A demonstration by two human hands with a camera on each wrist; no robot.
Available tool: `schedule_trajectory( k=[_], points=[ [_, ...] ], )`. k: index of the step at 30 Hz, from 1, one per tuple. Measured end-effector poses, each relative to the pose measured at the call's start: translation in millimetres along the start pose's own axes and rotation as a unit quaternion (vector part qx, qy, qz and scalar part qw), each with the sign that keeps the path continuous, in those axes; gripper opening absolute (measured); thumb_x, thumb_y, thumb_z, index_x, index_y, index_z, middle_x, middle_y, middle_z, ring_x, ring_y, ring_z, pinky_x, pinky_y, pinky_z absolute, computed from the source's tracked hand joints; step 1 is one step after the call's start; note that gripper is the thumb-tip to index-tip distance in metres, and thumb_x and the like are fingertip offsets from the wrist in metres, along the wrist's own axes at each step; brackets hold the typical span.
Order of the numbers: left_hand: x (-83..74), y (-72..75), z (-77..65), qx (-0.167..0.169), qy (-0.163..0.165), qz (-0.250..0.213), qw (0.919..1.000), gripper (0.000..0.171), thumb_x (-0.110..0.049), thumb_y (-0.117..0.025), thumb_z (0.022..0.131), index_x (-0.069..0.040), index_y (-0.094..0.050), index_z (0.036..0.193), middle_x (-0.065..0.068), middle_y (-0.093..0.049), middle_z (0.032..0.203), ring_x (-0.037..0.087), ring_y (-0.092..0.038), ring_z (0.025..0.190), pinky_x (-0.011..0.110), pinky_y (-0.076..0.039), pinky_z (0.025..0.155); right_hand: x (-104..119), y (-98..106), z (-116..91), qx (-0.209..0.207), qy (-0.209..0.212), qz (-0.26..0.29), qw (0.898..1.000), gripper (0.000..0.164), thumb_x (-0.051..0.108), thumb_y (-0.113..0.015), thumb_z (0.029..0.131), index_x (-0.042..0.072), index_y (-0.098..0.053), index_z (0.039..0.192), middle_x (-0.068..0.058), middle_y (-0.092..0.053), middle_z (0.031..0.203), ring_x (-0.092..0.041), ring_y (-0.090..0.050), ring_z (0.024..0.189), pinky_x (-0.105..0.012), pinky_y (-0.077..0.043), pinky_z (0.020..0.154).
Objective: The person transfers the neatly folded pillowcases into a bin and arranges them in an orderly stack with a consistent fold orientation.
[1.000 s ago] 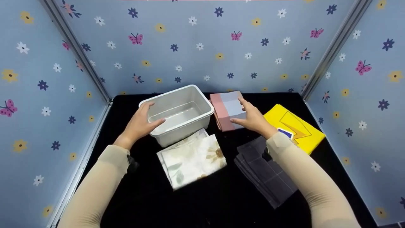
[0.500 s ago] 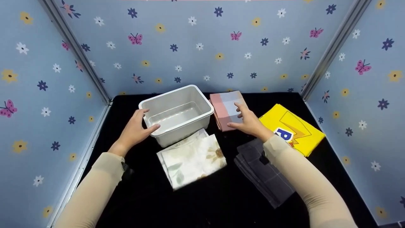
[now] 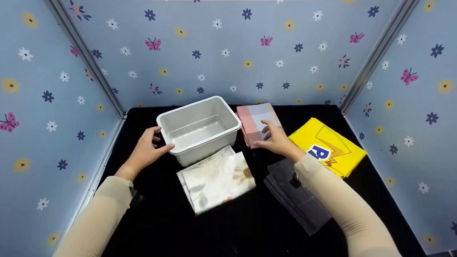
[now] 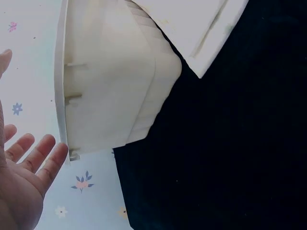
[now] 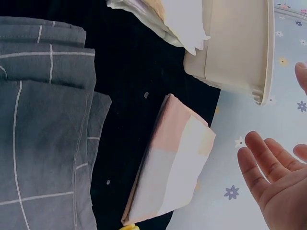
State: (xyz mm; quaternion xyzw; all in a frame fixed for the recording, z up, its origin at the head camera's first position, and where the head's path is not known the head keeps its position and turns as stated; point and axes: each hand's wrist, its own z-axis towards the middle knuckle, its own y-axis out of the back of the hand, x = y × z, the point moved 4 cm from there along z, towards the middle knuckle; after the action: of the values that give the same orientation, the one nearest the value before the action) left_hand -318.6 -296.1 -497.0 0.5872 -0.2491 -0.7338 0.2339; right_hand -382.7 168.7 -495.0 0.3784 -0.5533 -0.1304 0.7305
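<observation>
A light grey plastic bin (image 3: 200, 125) stands toward the back left of the black surface, with nothing inside. My left hand (image 3: 145, 149) is at its left end, fingers loosely bent, fingertips right at the rim; the left wrist view has these fingers (image 4: 41, 153) beside the bin's outer wall (image 4: 108, 91). Over the folded pink and pale blue checked cloth (image 3: 251, 121) hovers my right hand (image 3: 278, 141), thumb and fingers spread with nothing between them. In the right wrist view that hand (image 5: 278, 182) shows relaxed fingers, apart from the cloth below.
A folded white floral cloth (image 3: 217, 185) lies right in front of the bin. To the right are a folded dark grey cloth (image 3: 300, 200) with thin pale lines and a folded yellow cloth (image 3: 335, 146) with a printed design. Flower-patterned walls (image 3: 228, 46) enclose the back and sides.
My left hand has moved left and toward me, from over the bin's opening to its left rim. My right hand has shifted slightly left and toward me. Bin and cloths stay put.
</observation>
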Motion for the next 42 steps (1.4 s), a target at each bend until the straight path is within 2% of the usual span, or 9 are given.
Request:
schedule_trajectory(
  k=[4,9,14,23,34,42],
  points=[
    [2.9,2.6,-3.7,0.008,0.008,-0.018,0.9998,0.082,-0.03,-0.085,0.095,0.007,-0.043,0.155,0.029,-0.048,0.154,0.049,-0.058,0.131,0.062,-0.052,0.11,-0.6,-4.0,-0.9,0.008,-0.013,0.016,1.0,0.092,0.024,-0.086,0.095,-0.002,-0.033,0.165,-0.031,-0.061,0.138,-0.046,-0.073,0.114,-0.058,-0.06,0.102],
    [9.7,4.0,-8.3,0.012,0.023,-0.024,0.9994,0.084,-0.029,-0.085,0.095,0.005,-0.042,0.157,0.03,-0.049,0.155,0.048,-0.059,0.131,0.06,-0.053,0.109,-0.6,-9.9,-1.4,0.018,-0.023,0.026,0.999,0.092,0.027,-0.085,0.097,0.0,-0.032,0.166,-0.026,-0.06,0.138,-0.041,-0.072,0.113,-0.055,-0.06,0.1],
    [15.5,2.3,-13.3,0.018,0.041,-0.028,0.9986,0.086,-0.03,-0.085,0.095,0.004,-0.039,0.16,0.029,-0.049,0.156,0.047,-0.06,0.132,0.058,-0.054,0.108,-0.6,-14.6,-1.7,0.021,-0.027,0.043,0.998,0.09,0.026,-0.084,0.097,0.001,-0.032,0.166,-0.025,-0.061,0.138,-0.04,-0.07,0.114,-0.055,-0.06,0.1],
    [26.9,-8.7,-20.2,0.039,0.065,-0.034,0.9966,0.092,-0.037,-0.085,0.094,0.003,-0.036,0.162,0.03,-0.047,0.159,0.048,-0.058,0.135,0.06,-0.051,0.11,-1.0,-21.5,-2.8,0.031,-0.034,0.056,0.997,0.09,0.028,-0.085,0.096,0.003,-0.034,0.166,-0.024,-0.061,0.136,-0.039,-0.068,0.114,-0.055,-0.058,0.103],
    [38.6,-21.5,-32.0,0.05,0.073,-0.042,0.9952,0.09,-0.034,-0.085,0.094,0.005,-0.038,0.16,0.031,-0.049,0.157,0.049,-0.06,0.133,0.061,-0.052,0.111,-3.9,-35.4,-4.6,0.039,-0.038,0.06,0.997,0.091,0.026,-0.087,0.094,0.002,-0.035,0.166,-0.026,-0.061,0.135,-0.038,-0.068,0.112,-0.054,-0.057,0.104],
    [48.2,-35.0,-39.1,0.051,0.085,-0.049,0.9938,0.088,-0.035,-0.085,0.094,0.004,-0.04,0.159,0.03,-0.05,0.157,0.048,-0.061,0.133,0.06,-0.053,0.11,-3.7,-49.0,-6.9,0.055,-0.026,0.065,0.996,0.089,0.021,-0.086,0.094,0.0,-0.036,0.164,-0.031,-0.061,0.134,-0.039,-0.069,0.111,-0.053,-0.058,0.102]
  ],
)
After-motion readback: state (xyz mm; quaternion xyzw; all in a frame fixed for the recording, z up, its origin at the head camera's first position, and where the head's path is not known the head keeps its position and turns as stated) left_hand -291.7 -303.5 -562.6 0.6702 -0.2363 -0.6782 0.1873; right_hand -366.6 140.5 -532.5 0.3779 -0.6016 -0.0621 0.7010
